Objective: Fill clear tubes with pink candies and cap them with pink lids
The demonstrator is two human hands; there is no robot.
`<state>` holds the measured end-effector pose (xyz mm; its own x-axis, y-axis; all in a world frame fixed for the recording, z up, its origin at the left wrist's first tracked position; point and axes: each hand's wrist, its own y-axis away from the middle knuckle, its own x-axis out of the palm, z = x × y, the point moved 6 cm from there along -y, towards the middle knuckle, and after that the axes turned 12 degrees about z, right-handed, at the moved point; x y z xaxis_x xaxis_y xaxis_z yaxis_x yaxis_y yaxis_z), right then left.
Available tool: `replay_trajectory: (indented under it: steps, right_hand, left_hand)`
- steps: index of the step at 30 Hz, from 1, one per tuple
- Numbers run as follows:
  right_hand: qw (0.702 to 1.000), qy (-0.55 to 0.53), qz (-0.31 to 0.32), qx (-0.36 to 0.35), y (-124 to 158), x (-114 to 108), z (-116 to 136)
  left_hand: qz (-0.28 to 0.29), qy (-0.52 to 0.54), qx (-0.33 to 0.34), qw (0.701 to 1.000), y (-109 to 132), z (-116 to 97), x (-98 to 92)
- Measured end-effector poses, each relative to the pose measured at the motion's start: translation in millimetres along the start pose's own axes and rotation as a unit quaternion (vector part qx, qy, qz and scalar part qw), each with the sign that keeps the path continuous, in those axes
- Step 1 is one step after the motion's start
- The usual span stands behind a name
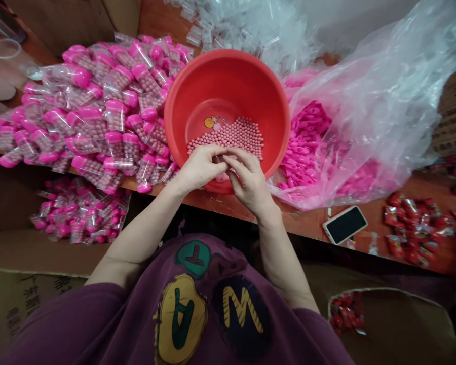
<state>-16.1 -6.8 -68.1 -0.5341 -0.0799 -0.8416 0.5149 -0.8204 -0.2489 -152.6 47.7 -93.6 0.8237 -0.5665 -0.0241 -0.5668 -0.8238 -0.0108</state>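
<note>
A red plastic basin [228,81] stands on the table edge with a layer of small pink candy balls [235,136] in its near half. My left hand [201,166] and my right hand [249,177] meet over the basin's near rim, fingers curled and pinched together around a small clear item that I cannot make out. Left of the basin lies a big heap of clear tubes with pink caps [95,111], filled with pink balls.
A clear plastic bag [368,111] of pink caps [307,147] lies right of the basin. Empty clear tubes [251,25] pile behind. A phone [345,224] and red wrapped sweets [418,228] lie at right. More filled tubes [79,210] sit in a box below left.
</note>
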Motion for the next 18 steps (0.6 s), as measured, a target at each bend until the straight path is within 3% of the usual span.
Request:
replay_trajectory:
  steps: [4,7,10,13,15,18]
  right_hand:
    - [0.998,0.031,0.059,-0.016,8.6,2.8,-7.0]
    - [0.993,0.051,0.090,0.056,1.1,1.6,-31.8]
    - [0.971,0.113,0.118,0.173,-22.0,-6.8,-64.6]
    - [0.922,0.201,0.187,0.273,-50.7,-12.9,-89.1]
    - [0.894,0.257,0.221,0.294,-68.3,-14.4,-95.6]
    - [0.883,0.316,0.218,0.271,-88.3,-14.1,-98.7]
  left_hand:
    - [-0.019,0.019,-0.032,0.999,0.2,6.1,3.2]
    - [-0.106,-0.045,0.004,0.993,6.0,4.1,-2.7]
    - [-0.244,-0.164,0.090,0.952,22.4,-5.6,-9.6]
    - [-0.326,-0.254,0.115,0.904,37.4,-8.9,-7.3]
    - [-0.357,-0.289,0.105,0.882,42.9,-9.2,-3.7]
    - [-0.397,-0.323,0.079,0.856,48.2,-10.4,1.0]
